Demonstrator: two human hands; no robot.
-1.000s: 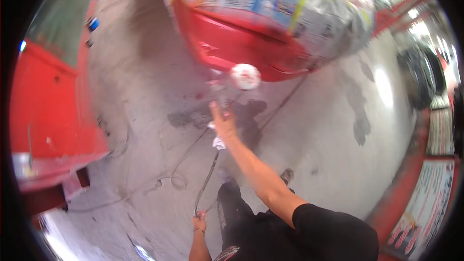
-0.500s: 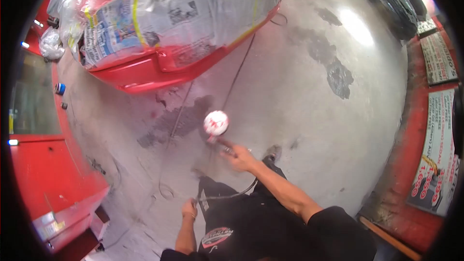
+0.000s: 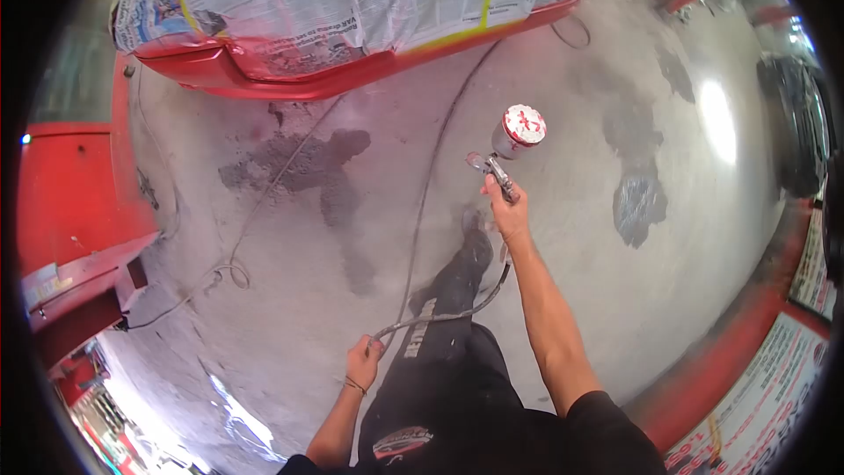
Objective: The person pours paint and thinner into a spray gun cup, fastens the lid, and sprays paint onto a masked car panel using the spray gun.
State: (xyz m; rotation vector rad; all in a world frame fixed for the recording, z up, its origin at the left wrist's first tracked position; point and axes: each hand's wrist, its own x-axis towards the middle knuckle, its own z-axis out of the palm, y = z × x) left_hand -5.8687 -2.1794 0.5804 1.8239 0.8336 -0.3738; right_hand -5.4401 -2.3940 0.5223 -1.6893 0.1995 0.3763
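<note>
My right hand (image 3: 510, 211) is wrapped round the handle of a paint spray gun (image 3: 498, 174), held out over the concrete floor. On top of the gun sits a paint cup (image 3: 525, 126) with a white lid smeared in red. A dark air hose (image 3: 470, 310) runs from under the gun's handle across my legs. My left hand (image 3: 364, 359) is closed round that hose at waist height. Ahead is the lower edge of a red car body (image 3: 255, 88), apart from the gun and mostly covered with newspaper (image 3: 369, 0) and yellow tape.
Hose and cable (image 3: 431, 176) lie along the stained floor (image 3: 563, 299). A red cabinet (image 3: 75, 193) stands on the left. Printed signboards (image 3: 756, 396) lean along the right side, with a dark glossy car part (image 3: 791, 127) beyond them.
My right hand has swung the spray gun forward and to the right. My view has turned, so the car body sits higher in it. The left hand keeps its hold on the hose.
</note>
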